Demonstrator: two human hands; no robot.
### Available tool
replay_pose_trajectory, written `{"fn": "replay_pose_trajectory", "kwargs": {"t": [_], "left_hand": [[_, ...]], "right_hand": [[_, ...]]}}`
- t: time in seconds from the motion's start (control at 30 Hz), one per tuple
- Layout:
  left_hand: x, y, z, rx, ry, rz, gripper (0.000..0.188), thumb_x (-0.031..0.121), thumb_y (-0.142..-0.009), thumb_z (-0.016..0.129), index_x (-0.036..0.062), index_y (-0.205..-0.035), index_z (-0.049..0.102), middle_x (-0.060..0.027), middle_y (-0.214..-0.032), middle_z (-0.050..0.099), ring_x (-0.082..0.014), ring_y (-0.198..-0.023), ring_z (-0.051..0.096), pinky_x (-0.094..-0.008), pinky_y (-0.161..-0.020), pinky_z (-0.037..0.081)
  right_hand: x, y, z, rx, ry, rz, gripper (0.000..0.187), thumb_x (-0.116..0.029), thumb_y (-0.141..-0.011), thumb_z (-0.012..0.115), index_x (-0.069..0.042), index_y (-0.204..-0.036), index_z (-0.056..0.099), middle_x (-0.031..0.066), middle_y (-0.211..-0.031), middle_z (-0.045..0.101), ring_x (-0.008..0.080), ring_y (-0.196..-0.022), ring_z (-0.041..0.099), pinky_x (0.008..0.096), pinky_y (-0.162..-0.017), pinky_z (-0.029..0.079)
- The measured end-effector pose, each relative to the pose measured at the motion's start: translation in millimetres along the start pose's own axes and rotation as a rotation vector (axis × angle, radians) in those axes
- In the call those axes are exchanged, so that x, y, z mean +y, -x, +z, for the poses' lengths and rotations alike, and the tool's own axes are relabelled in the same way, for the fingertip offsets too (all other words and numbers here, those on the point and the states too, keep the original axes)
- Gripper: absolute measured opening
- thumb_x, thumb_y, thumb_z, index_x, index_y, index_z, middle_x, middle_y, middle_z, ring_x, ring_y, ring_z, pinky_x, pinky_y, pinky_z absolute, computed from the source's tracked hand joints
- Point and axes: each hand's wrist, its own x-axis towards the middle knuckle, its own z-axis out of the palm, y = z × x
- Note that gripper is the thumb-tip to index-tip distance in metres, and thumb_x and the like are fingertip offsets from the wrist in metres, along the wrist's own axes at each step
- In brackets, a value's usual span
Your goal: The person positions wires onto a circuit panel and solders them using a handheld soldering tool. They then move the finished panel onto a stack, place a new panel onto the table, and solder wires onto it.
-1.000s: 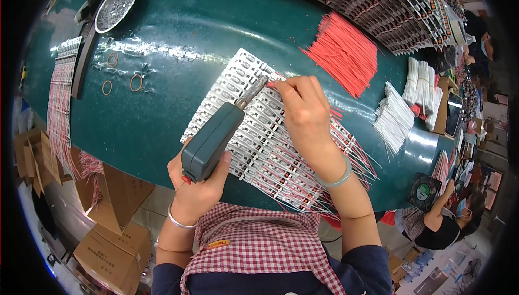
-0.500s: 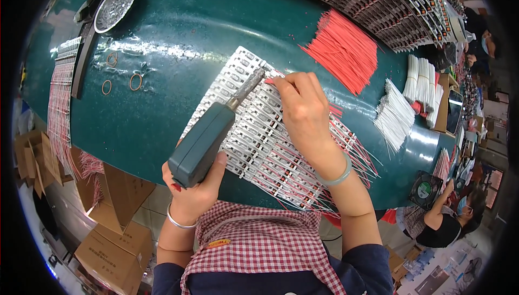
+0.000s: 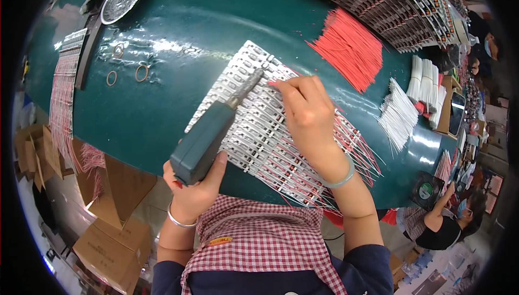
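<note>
A: Going by the head view, since only got that one. Spotting anything dodgy?

B: Yep, a bit. Seeing a green tool (image 3: pixel 203 141) with a metal nose (image 3: pixel 247 88) slanting up close to the fingertips of the right hand (image 3: pixel 308 108). Would call that a burn risk if running hot, though can't tell from here. Would only take a small slip of the left hand (image 3: pixel 197 192).

A: Anything else to worry about?

B: Could knock the red wire (image 3: pixel 273 83) out of line by loosening the pinch or nudging the boards (image 3: pixel 230 76). Might also snag the trailing wires (image 3: pixel 303 181) by dragging the right forearm (image 3: pixel 354 200) across.

A: And where to look for those boards?

B: Flat on the green table (image 3: pixel 135 111), just beyond the checked apron (image 3: pixel 259 235), lying askew under the tool and right hand. Near the red pile (image 3: pixel 351 49), with the white pile (image 3: pixel 398 116) further right.

A: How about hand poses?

B: On the left: wrapped round the back of the tool, thumb along the inner side, coming up from the lower edge. Can't see most of those fingers. On the right: back upward, reaching up and leftward, with thumb and forefinger pinched on the red wire. Can't tell whether touching board with the nose.
</note>
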Motion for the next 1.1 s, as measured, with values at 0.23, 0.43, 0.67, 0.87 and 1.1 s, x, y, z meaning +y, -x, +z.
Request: {"fn": "replay_pose_trajectory", "kwargs": {"t": [0.23,0.43,0.67,0.87,1.1], "left_hand": [[9.5,-10.8,-2.1,-0.089,-0.053,0.119,0.016,0.0,-0.077,0.078,-0.0014,-0.09,0.07,-0.0064,-0.082,0.069,-0.0127,-0.066,0.063,-0.0259,-0.063,0.05],[11.5,-13.9,2.4,-0.133,-0.006,0.097,0.017,0.0,-0.079,0.074,-0.0027,-0.094,0.068,-0.0053,-0.082,0.066,-0.011,-0.066,0.059,-0.0244,-0.061,0.047],[9.7,-13.9,2.3,-0.173,0.001,0.048,0.017,-0.001,-0.079,0.074,-0.0031,-0.095,0.067,-0.0049,-0.082,0.065,-0.01,-0.066,0.058,-0.0241,-0.061,0.047],[10.4,-13.5,-1.2,-0.16,-0.039,0.127,0.019,-0.002,-0.079,0.074,-0.0035,-0.096,0.067,-0.0057,-0.083,0.065,-0.01,-0.068,0.058,-0.024,-0.062,0.047],[10.2,-13.2,1.4,-0.144,-0.025,0.131,0.019,-0.001,-0.079,0.074,-0.0036,-0.097,0.067,-0.0058,-0.083,0.066,-0.0099,-0.068,0.059,-0.0243,-0.062,0.048]], "right_hand": [[-1.0,-1.1,0.4,-0.041,0.034,-0.006,0.021,0.003,-0.072,0.069,0.001,-0.093,0.07,0.0089,-0.087,0.06,0.0247,-0.083,0.06,0.0351,-0.066,0.051],[-1.0,-0.2,1.9,-0.037,0.047,-0.005,0.023,0.004,-0.072,0.069,0.001,-0.094,0.07,0.0091,-0.088,0.06,0.0247,-0.083,0.059,0.0351,-0.066,0.052],[-3.1,-2.0,0.2,-0.062,0.036,0.004,0.024,0.004,-0.071,0.068,0.002,-0.095,0.07,0.0092,-0.089,0.06,0.025,-0.083,0.059,0.0351,-0.068,0.051],[-3.1,-1.7,0.3,-0.059,0.039,0.004,0.023,0.004,-0.071,0.067,0.002,-0.094,0.069,0.009,-0.089,0.06,0.0252,-0.084,0.059,0.0351,-0.069,0.051],[-2.2,-1.3,0.8,-0.052,0.035,0.004,0.022,0.004,-0.071,0.067,0.001,-0.093,0.069,0.0089,-0.09,0.06,0.0253,-0.084,0.059,0.0357,-0.069,0.051]]}}
